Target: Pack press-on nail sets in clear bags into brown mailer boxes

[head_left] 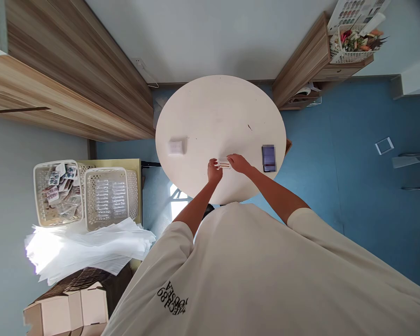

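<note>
Near the front of the round white table (196, 102), a small flat whitish piece with thin reddish-brown stripes (224, 163) is held up between my two hands; its exact kind is too small to make out. My left hand (215, 171) pinches its left end, fingers closed. At its right end, my right hand (239, 164) grips the edge with bent fingers. To the left on the table sits a small white stack of flat pieces (176, 147). A dark, blurred phone-like rectangle (269, 158) lies on the right.
Two white baskets stand at left, one with small packets (61, 186), the other with clear plastic pieces (111, 198). White sheets (91, 247) and cardboard boxes (66, 310) are in front of them. Wooden cabinets (91, 60) rise at left; a shelf (301, 65) stands at right.
</note>
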A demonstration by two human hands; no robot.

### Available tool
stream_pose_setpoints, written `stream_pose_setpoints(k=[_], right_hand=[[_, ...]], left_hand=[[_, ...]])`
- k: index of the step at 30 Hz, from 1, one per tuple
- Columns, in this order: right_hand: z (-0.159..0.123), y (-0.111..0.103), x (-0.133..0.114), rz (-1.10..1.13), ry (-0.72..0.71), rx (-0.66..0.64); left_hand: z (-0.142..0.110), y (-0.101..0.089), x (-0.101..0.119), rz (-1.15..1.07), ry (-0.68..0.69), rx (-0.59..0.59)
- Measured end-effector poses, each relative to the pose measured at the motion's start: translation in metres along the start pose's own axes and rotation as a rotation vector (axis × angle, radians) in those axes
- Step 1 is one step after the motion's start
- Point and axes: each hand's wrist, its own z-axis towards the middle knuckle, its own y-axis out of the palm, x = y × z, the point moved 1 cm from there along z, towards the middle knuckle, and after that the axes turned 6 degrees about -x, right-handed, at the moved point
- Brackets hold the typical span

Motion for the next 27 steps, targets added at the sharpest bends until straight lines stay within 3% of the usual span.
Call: stream_pose_setpoints(k=[5, 9, 21, 27], right_hand=[[0.005, 0.009, 0.008, 0.243, 0.193, 0.133], [0.007, 0.016, 0.015, 0.396, 0.309, 0.149], [0.0, 0.019, 0.02, 0.479, 0.318, 0.155], [-0.024, 0.023, 0.024, 0.535, 0.32, 0.19]], left_hand=[[0.0, 0.0, -0.008, 0.034, 0.013, -0.052], [0.0, 0.0, -0.015, 0.023, -0.002, -0.084], [0.004, -0.001, -0.019, 0.028, -0.006, -0.121], [-0.001, -0.017, -0.013, 0.058, 0.028, -0.088]])
